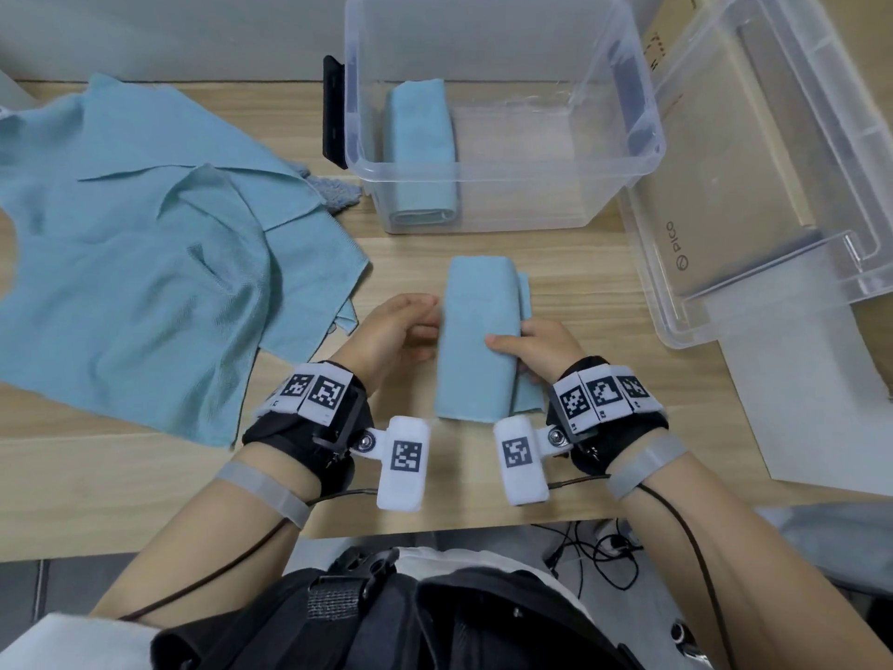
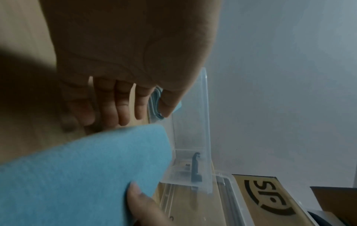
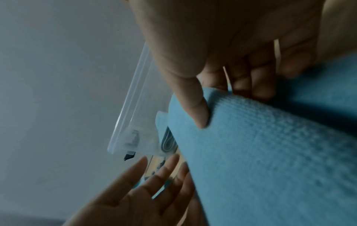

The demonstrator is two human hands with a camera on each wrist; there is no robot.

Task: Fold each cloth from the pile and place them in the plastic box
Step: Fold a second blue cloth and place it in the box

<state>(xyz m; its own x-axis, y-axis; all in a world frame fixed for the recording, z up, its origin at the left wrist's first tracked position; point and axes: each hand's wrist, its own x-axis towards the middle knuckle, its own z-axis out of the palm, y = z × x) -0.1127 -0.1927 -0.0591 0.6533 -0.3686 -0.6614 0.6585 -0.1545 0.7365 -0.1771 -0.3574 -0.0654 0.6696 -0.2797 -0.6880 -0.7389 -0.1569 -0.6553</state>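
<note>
A folded light-blue cloth lies lengthwise on the wooden table in front of me. My right hand pinches its right edge, thumb on top and fingers curled beneath the cloth. At the cloth's left edge my left hand has straight fingers and holds nothing; the cloth is just beside them. The clear plastic box stands behind, with one folded blue cloth inside at its left. The pile of unfolded blue cloths spreads over the table's left.
The box's clear lid lies at the right over a brown carton. A black latch sits on the box's left side. A white sheet covers the right of the table. Cables hang below the table's near edge.
</note>
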